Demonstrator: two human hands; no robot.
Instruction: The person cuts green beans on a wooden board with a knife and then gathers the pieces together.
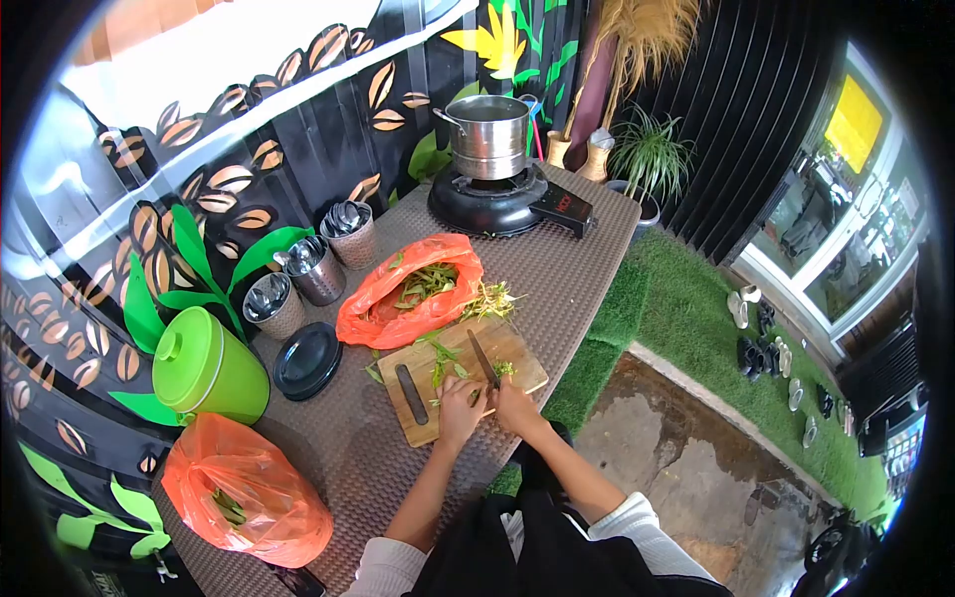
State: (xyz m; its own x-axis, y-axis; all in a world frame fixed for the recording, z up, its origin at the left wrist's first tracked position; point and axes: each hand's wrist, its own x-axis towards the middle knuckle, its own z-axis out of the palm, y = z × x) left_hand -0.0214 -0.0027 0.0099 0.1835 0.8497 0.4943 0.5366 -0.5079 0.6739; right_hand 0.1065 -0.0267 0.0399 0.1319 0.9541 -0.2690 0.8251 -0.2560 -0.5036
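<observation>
A wooden cutting board (408,433) lies near the table's edge, with loose green leaves (438,356) and a small heap of chopped green bits (504,368) on it. My right hand (514,409) is closed around the handle of a knife (482,356), its blade pointing away from me over the board. Close beside it, my left hand (460,410) has its fingers curled over some leafy greens on the board; the fingers partly hide them. Behind the board sits an open orange plastic bag (363,323) of leafy greens, with a pile of pale stems (491,299) beside it.
A steel pot (489,139) stands on a black portable stove (482,207) at the table's far end. Along the wall are several cutlery cups (316,271), black plates (307,360) and a lime-green lidded container (209,368). Another orange bag (249,493) sits at the near left.
</observation>
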